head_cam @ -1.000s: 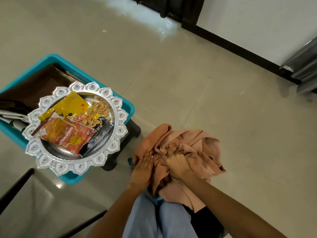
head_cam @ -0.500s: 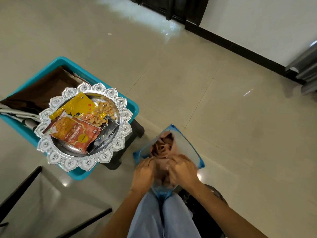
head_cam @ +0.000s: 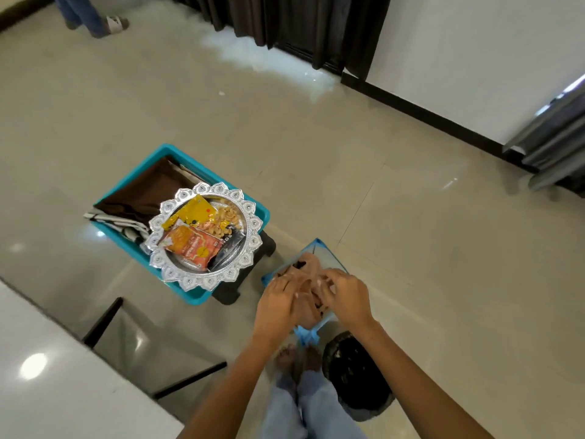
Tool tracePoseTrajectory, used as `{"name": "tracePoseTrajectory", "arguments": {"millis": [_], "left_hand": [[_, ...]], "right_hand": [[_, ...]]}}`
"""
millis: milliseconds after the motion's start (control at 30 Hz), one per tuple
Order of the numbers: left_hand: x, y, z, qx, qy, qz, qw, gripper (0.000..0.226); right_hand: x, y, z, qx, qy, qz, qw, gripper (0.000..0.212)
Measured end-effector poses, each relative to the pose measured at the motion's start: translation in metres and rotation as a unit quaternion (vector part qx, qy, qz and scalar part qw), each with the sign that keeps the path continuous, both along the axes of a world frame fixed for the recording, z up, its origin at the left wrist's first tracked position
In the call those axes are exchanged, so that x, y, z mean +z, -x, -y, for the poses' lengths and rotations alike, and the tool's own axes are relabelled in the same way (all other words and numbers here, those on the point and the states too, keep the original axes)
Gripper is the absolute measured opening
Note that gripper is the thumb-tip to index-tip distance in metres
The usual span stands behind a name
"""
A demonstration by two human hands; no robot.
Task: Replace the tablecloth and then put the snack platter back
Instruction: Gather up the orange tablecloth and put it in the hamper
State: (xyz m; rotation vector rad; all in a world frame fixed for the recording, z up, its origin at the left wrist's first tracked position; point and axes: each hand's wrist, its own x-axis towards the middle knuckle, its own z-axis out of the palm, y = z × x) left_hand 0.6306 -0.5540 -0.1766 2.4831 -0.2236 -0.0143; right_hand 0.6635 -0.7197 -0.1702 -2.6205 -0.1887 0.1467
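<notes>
A peach tablecloth (head_cam: 308, 270) is bunched inside a clear bag with blue edges (head_cam: 319, 248) in front of me. My left hand (head_cam: 278, 304) and my right hand (head_cam: 346, 294) both press on the cloth at the bag's mouth, fingers curled into the fabric. The silver snack platter (head_cam: 250, 248), with yellow and orange snack packets and nuts on it, rests on top of a teal bin (head_cam: 262, 215) to the left. A folded brown cloth (head_cam: 142, 194) lies in that bin.
A white table top (head_cam: 47, 381) with dark legs fills the lower left. A black basket (head_cam: 357, 375) stands by my feet. Dark curtains (head_cam: 300, 23) hang at the far wall. Another person's legs (head_cam: 85, 14) stand at the top left.
The loose peach cloth has been pushed down into the blue-edged bag. The view has risen and pulled back, so the table edge and far wall now show.
</notes>
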Motion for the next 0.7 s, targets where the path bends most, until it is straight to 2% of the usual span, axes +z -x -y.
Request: {"name": "tracePoseTrajectory", "arguments": {"millis": [67,200,333,433,700], "left_hand": [[0.026,0.000,-0.003,0.014,-0.010,0.042,0.999,0.026],[0.049,0.004,-0.018,0.069,-0.038,0.041,0.996,0.024],[0.071,0.016,-0.042,0.128,-0.039,0.061,0.989,0.034],[0.077,0.027,-0.067,0.190,-0.026,0.063,0.979,0.029],[0.083,0.061,-0.143,0.327,-0.015,0.038,0.944,0.034]], "right_hand": [[0.027,-0.001,-0.006,0.010,-0.027,0.029,0.999,0.013],[0.058,-0.004,-0.025,0.027,-0.077,0.054,0.995,0.010],[0.075,-0.008,-0.056,0.075,-0.112,0.070,0.988,0.010],[0.080,-0.009,-0.085,0.133,-0.113,0.065,0.982,0.009],[0.091,-0.004,-0.183,0.235,-0.112,0.075,0.963,0.009]]}}
